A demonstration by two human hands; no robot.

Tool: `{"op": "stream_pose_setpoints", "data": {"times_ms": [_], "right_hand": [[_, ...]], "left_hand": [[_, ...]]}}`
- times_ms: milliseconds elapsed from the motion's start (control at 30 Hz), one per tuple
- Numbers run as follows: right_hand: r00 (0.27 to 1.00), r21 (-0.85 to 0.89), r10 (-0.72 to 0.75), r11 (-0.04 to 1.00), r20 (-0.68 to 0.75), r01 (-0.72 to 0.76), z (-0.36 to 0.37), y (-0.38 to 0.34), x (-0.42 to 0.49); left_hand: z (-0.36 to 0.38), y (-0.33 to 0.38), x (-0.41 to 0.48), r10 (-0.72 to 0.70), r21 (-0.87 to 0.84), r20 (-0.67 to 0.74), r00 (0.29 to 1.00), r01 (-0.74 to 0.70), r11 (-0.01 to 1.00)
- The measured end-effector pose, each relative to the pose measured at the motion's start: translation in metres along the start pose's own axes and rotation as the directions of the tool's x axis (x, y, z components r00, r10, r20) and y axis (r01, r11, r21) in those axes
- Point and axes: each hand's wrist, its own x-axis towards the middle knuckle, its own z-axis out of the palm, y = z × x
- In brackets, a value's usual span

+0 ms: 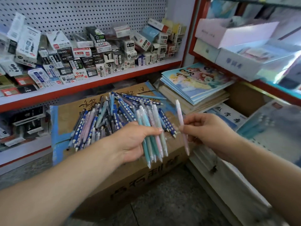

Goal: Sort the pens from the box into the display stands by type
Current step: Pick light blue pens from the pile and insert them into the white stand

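We see through one wide-angle camera on the head, facing forward and down along both forearms. The left hand (pixel 135 142) and right hand (pixel 206 131) sit close, mid-frame, over the near cardboard box (pixel 130 185). A shelf (pixel 97 82) runs far left; stacked notebooks (pixel 200 82) lie far right.

Soft even daylight, glare and blur upper right, wide-angle bending at edges.
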Motion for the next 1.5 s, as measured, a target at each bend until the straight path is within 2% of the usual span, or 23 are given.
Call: {"op": "stream_pose_setpoints", "data": {"times_ms": [233, 400, 633, 800, 900, 1000, 1167, 1367, 1500], "right_hand": [[0.984, 0.077, -0.039, 0.996, -0.172, 0.052, -0.055, 0.001, -0.056], [0.946, 0.076, -0.003, 0.997, -0.323, 0.029, -0.093, 0.005, -0.082], [0.847, -0.009, 0.028, 0.999, -0.530, -0.038, -0.149, 0.041, -0.118], [0.823, -0.139, -0.053, 0.990, -0.566, -0.032, -0.173, 0.060, -0.119], [0.813, -0.185, -0.075, 0.982, -0.578, -0.041, -0.178, 0.074, -0.100], [0.795, -0.139, -0.053, 0.990, -0.604, -0.039, -0.174, 0.095, -0.078], [0.706, -0.104, -0.049, 0.994, -0.707, -0.035, -0.171, 0.129, -0.047], [0.631, -0.115, -0.078, 0.993, -0.772, -0.017, -0.174, 0.150, -0.016], [0.582, -0.100, -0.052, 0.994, -0.811, -0.051, -0.169, 0.162, 0.001]], "left_hand": [[0.075, -0.001, -0.020, 0.047, 0.099, 0.119, 0.992, -0.059, 0.993], [0.111, 0.000, -0.022, 0.083, 0.180, 0.179, 0.980, -0.115, 0.977], [0.161, -0.007, 0.001, 0.179, 0.330, 0.313, 0.933, -0.283, 0.900], [0.194, -0.014, 0.025, 0.135, 0.348, 0.423, 0.896, -0.298, 0.889], [0.204, -0.018, 0.047, 0.105, 0.357, 0.435, 0.894, -0.279, 0.891], [0.208, -0.019, 0.072, 0.109, 0.427, 0.443, 0.890, -0.316, 0.847], [0.207, -0.024, 0.101, 0.064, 0.476, 0.448, 0.892, -0.298, 0.828], [0.203, -0.040, 0.118, 0.009, 0.489, 0.421, 0.907, -0.235, 0.840], [0.201, -0.048, 0.121, 0.019, 0.514, 0.419, 0.908, -0.254, 0.819]]}}
